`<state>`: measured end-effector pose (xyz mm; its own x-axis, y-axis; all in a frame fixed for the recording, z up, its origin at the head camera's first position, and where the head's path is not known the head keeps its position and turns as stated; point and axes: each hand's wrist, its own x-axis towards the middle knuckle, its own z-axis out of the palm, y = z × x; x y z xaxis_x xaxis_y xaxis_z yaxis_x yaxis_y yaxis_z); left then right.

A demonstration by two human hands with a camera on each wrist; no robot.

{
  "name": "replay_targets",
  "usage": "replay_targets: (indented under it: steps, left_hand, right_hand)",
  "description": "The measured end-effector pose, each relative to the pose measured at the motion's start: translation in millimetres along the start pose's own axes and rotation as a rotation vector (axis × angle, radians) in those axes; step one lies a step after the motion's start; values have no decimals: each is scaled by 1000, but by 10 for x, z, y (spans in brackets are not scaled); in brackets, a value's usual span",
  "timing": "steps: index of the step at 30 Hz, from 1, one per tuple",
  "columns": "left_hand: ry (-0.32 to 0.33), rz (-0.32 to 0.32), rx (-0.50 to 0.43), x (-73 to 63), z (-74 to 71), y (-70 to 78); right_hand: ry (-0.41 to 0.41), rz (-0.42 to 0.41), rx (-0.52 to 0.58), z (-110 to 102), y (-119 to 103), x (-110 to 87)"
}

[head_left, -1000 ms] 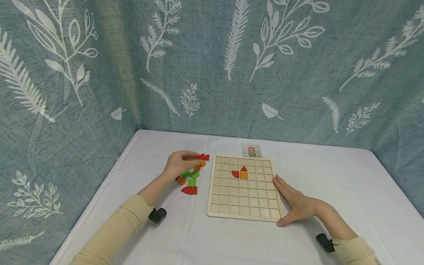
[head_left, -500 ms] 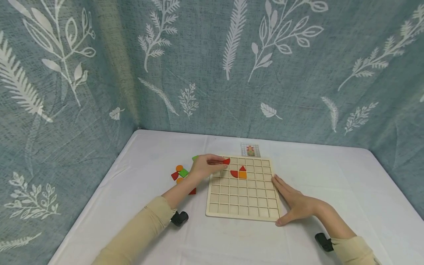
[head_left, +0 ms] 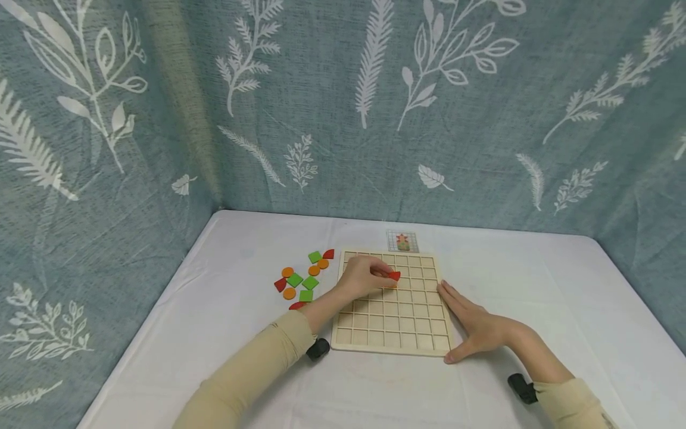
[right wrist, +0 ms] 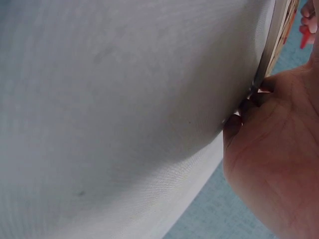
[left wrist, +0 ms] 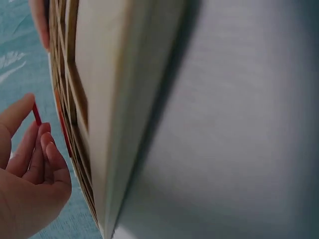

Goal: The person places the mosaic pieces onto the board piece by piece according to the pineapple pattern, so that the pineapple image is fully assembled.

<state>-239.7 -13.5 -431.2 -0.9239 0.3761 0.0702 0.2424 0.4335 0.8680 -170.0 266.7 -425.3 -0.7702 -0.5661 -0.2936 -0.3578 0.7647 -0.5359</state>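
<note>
My left hand [head_left: 365, 276] is over the upper middle of the wooden grid board [head_left: 391, 341], pinching a small red piece [left wrist: 37, 114] between thumb and fingertips. Seen edge-on in the left wrist view, the piece is thin and held just off the board. Pieces lying in the grid are mostly hidden by this hand; a strip of red and orange [left wrist: 64, 124] shows in the left wrist view. At the board's right edge rests my right hand [head_left: 482, 326], fingers extended along the side and thumb at the near right corner.
Left of the board lie loose flat pieces: several green squares [head_left: 310, 283], several orange circles [head_left: 289, 293] and a few red rounded pieces [head_left: 329, 254]. A small pattern card [head_left: 402, 241] lies behind the board. The white tablecloth [head_left: 386, 393] ends at a blue-green curtain [head_left: 332, 149].
My left hand has picked up a red piece from the loose pieces and carried it rightward over the board. The right hand stays at the board's edge.
</note>
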Motion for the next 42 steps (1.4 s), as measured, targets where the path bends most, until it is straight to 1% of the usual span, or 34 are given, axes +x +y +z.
replay_targets:
  steps: [3, 5, 7, 11, 17, 23, 30, 33, 39, 42]
  left_hand:
    - [-23, 38, 76, 33, 39, 21]
    - [-44, 40, 128, 63, 65, 27]
    - [-61, 55, 187, 91, 92, 31]
    - [-84, 72, 250, 134, 139, 46]
    - [-89, 84, 251, 131, 171, 63]
    - [-80, 70, 212, 99, 171, 57]
    - [-66, 94, 204, 95, 176, 74]
    - [-68, 104, 218, 91, 185, 81]
    - [-65, 144, 288, 79, 193, 78]
    - [-58, 143, 280, 82, 193, 61]
  right_hand:
    - [2, -3, 3, -4, -2, 5]
    - [3, -8, 8, -5, -2, 6]
    - [1, -12, 11, -5, -2, 5]
    - [-2, -15, 14, -8, -3, -3]
    - [3, -31, 23, -19, -17, -10]
    - [0, -37, 25, -12, -26, -8]
    - [4, -7, 7, 2, -6, -4]
    - [6, -6, 6, 5, 3, -5]
    - [11, -17, 8, 11, 12, -5]
    - [10, -16, 5, 17, 15, 0]
